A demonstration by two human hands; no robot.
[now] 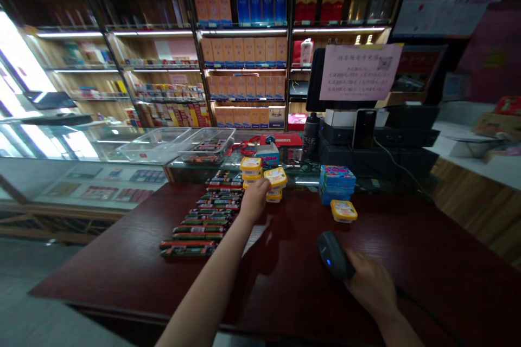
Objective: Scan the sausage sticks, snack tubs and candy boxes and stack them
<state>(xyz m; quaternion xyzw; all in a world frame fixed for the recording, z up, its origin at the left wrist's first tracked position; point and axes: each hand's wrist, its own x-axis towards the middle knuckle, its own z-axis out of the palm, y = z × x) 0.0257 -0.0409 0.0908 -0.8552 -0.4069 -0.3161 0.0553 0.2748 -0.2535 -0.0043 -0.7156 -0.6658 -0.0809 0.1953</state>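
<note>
On the dark red counter, everything is placed here by one landmark, the stack of yellow-lidded tubs near its far edge. Behind and to the right of the stack stands the till, its screen half covered by a pink notice. Left of the stack, a row of long packets lies side by side and runs toward the near edge. Just right of the stack is a pile of blue boxes.

The left hand reaches to the stack's near side. Its fingers are curled closed on the upper tub, which sits slightly askew on another beneath it. Well to the near right of the stack, the right hand is wrapped fully around a scanner with its blue light lit. I cannot tell whether its nose rests on the wood. A lone tub lies between the scanner and the blue boxes.

The likeliest slip, as I judge it, comes from how loosely the tubs stand against each other. Dragging the upper tub sideways could tip its neighbours onto the packets. A fingertip hold on a smooth lid edge could also let it drop.
</note>
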